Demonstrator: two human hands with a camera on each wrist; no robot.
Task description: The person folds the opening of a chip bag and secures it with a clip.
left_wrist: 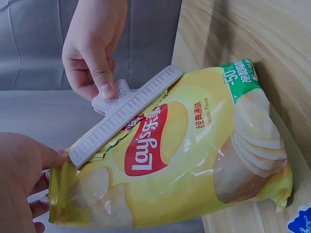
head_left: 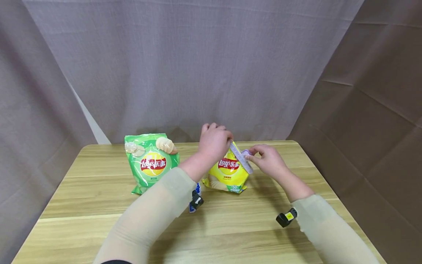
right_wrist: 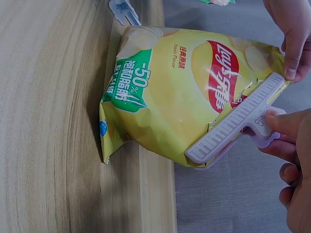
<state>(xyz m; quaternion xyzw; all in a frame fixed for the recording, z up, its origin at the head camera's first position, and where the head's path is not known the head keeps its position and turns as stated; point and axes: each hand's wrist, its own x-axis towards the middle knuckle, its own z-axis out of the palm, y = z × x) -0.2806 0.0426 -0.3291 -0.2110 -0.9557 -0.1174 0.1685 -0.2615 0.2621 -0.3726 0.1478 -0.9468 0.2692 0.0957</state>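
Note:
A yellow bag of Lay's potato chips stands on the table, its red logo facing me. My left hand pinches the bag's top corner between thumb and fingers, as the left wrist view shows. A pale lilac bag clip with a keyboard-like pattern lies slanted across the bag's folded top. Thumb and fingers of my right hand pinch the clip's handle from the right side. In the right wrist view the clip's long bars lie along both sides of the bag's upper edge.
Left of the yellow bag stands a green bag of Lay's chips, partly behind my left forearm. A blue and white item lies on the wooden table, mostly hidden by that forearm. Grey curtains hang behind the table.

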